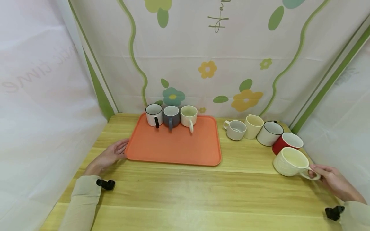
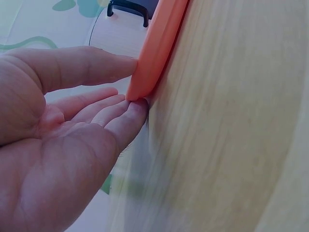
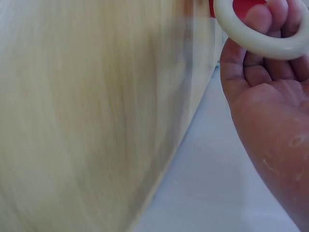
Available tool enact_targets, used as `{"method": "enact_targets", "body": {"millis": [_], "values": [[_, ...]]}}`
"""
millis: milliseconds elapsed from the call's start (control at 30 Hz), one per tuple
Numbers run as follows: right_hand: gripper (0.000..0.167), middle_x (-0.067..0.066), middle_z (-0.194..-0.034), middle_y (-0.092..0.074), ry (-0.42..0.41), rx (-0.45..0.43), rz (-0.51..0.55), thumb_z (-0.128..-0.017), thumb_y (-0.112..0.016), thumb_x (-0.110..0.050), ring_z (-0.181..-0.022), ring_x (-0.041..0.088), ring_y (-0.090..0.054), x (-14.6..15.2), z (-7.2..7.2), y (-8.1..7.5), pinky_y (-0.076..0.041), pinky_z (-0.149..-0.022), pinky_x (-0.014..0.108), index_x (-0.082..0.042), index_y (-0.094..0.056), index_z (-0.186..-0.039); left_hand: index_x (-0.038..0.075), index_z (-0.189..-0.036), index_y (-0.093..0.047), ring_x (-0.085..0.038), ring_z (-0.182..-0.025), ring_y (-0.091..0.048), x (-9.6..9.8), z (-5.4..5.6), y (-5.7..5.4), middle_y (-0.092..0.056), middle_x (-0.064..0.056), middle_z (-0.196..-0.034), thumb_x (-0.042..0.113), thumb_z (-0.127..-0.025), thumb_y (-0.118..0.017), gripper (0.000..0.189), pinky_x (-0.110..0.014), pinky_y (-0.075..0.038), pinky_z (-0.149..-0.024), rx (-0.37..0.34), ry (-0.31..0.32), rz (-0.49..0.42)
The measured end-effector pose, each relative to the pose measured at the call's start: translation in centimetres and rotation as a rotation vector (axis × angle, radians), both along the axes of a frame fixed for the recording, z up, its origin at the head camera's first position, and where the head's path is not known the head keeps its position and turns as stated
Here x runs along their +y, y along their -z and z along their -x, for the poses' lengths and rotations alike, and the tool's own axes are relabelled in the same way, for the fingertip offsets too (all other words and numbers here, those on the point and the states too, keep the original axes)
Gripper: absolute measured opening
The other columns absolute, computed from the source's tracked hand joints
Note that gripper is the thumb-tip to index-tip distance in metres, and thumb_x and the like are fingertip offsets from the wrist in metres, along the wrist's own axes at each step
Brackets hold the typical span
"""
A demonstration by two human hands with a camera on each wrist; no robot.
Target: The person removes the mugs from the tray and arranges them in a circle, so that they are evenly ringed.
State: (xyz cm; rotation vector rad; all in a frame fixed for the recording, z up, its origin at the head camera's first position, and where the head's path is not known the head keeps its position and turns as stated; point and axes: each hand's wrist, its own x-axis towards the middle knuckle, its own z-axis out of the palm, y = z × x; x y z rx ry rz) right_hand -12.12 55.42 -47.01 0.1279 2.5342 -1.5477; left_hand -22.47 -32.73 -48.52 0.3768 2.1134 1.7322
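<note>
At the left edge of the orange tray [image 1: 173,147], my left hand [image 1: 115,151] pinches the rim. In the left wrist view its thumb [image 2: 96,67] lies against the tray's rim [image 2: 154,53] and its fingertips reach the lower edge. My right hand [image 1: 329,178] holds a large cream mug [image 1: 290,162] by its handle, at the right side of the table. Fingers pass through the handle loop [image 3: 260,43] in the right wrist view. The mug stands in front of a red mug [image 1: 279,144] and overlaps it in the head view.
Along the tray's back edge stand a white mug with black rim [image 1: 153,118], a blue-grey mug [image 1: 171,120] and a cream mug [image 1: 188,119]. Right of the tray are a pale grey cup [image 1: 235,133], a light yellow mug [image 1: 252,128] and another black-rimmed mug [image 1: 267,136].
</note>
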Motion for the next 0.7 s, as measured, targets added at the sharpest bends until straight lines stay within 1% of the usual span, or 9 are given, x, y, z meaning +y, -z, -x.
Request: {"method": "enact_targets", "body": {"millis": [67, 133, 200, 267, 367, 433, 567, 667, 700], "values": [[0.040, -0.032, -0.097, -0.065, 0.018, 0.018, -0.145, -0.116, -0.041, -0.030, -0.087, -0.020, -0.052, 0.1, 0.0, -0.4, -0.046, -0.071, 0.009, -0.016, -0.078, -0.116, -0.006, -0.167, -0.004, -0.052, -0.160, -0.002, 0.0, 0.0, 0.0, -0.001, -0.031, -0.175, -0.009, -0.102, -0.056, 0.084, -0.008, -0.048, -0.104, 0.000, -0.001, 0.002], [0.043, -0.041, -0.101, -0.061, 0.038, 0.054, -0.262, -0.115, -0.042, -0.036, -0.091, -0.027, -0.050, 0.1, 0.2, -1.0, -0.045, -0.072, 0.006, -0.010, -0.073, -0.129, -0.006, -0.167, -0.004, -0.053, -0.160, -0.002, 0.1, 0.0, 0.1, -0.002, -0.031, -0.175, -0.008, -0.102, -0.057, 0.084, -0.008, -0.049, -0.103, 0.001, -0.003, 0.008], [0.050, -0.049, -0.103, -0.053, 0.066, 0.089, -0.375, -0.113, -0.046, -0.044, -0.093, -0.033, -0.043, -0.1, 0.3, -1.8, -0.040, -0.070, 0.004, -0.006, -0.067, -0.139, -0.005, -0.168, -0.005, -0.052, -0.160, -0.003, 0.2, 0.0, 0.1, -0.002, -0.030, -0.175, -0.008, -0.103, -0.057, 0.083, -0.009, -0.049, -0.102, -0.001, -0.007, 0.013], [0.055, -0.049, -0.104, -0.054, 0.081, 0.127, -0.415, -0.111, -0.052, -0.045, -0.094, -0.034, -0.042, -0.6, 0.5, -2.8, -0.038, -0.068, 0.004, -0.001, -0.063, -0.141, -0.004, -0.168, -0.005, -0.052, -0.160, -0.003, 0.2, 0.0, 0.1, -0.002, -0.030, -0.175, -0.008, -0.103, -0.057, 0.083, -0.009, -0.050, -0.102, -0.004, -0.009, 0.017], [0.052, -0.052, -0.105, -0.051, 0.076, 0.179, -0.468, -0.106, -0.061, -0.045, -0.094, -0.036, -0.038, -1.8, 1.2, -4.6, -0.036, -0.067, 0.003, -0.007, -0.063, -0.142, -0.005, -0.168, -0.005, -0.052, -0.160, -0.003, 0.2, 0.0, 0.1, -0.002, -0.030, -0.175, -0.008, -0.103, -0.056, 0.082, -0.009, -0.050, -0.102, -0.002, -0.009, 0.017], [0.053, -0.053, -0.108, -0.049, 0.055, 0.199, -0.498, -0.104, -0.065, -0.045, -0.095, -0.037, -0.040, -3.1, 1.9, -5.9, -0.037, -0.067, 0.003, -0.009, -0.063, -0.143, -0.005, -0.168, -0.005, -0.052, -0.160, -0.003, 0.1, 0.0, 0.1, -0.002, -0.030, -0.175, -0.008, -0.103, -0.056, 0.083, -0.009, -0.049, -0.102, 0.000, -0.009, 0.013], [0.055, -0.045, -0.118, -0.054, -0.030, 0.206, -0.504, -0.103, -0.068, -0.044, -0.100, -0.034, -0.045, -6.6, 3.6, -8.4, -0.041, -0.073, 0.002, -0.012, -0.062, -0.146, -0.006, -0.167, -0.004, -0.052, -0.160, -0.002, 0.1, 0.1, 0.1, 0.000, -0.030, -0.175, -0.010, -0.102, -0.055, 0.083, -0.009, -0.049, -0.102, -0.002, -0.009, 0.008], [0.051, -0.027, -0.130, -0.065, -0.112, 0.240, -0.481, -0.101, -0.071, -0.041, -0.107, -0.031, -0.049, -10.1, 5.0, -9.6, -0.041, -0.080, 0.001, -0.016, -0.064, -0.145, -0.006, -0.167, -0.004, -0.052, -0.159, -0.002, 0.0, 0.1, 0.2, 0.000, -0.030, -0.175, -0.011, -0.102, -0.054, 0.082, -0.009, -0.050, -0.102, -0.006, -0.012, 0.009], [0.049, -0.020, -0.134, -0.068, -0.137, 0.254, -0.487, -0.101, -0.072, -0.040, -0.108, -0.027, -0.052, -11.3, 5.6, -9.8, -0.040, -0.082, 0.000, -0.018, -0.066, -0.144, -0.006, -0.167, -0.003, -0.052, -0.159, -0.001, 0.1, 0.1, 0.2, 0.001, -0.030, -0.175, -0.012, -0.102, -0.053, 0.082, -0.009, -0.050, -0.102, -0.008, -0.011, 0.008]]}}
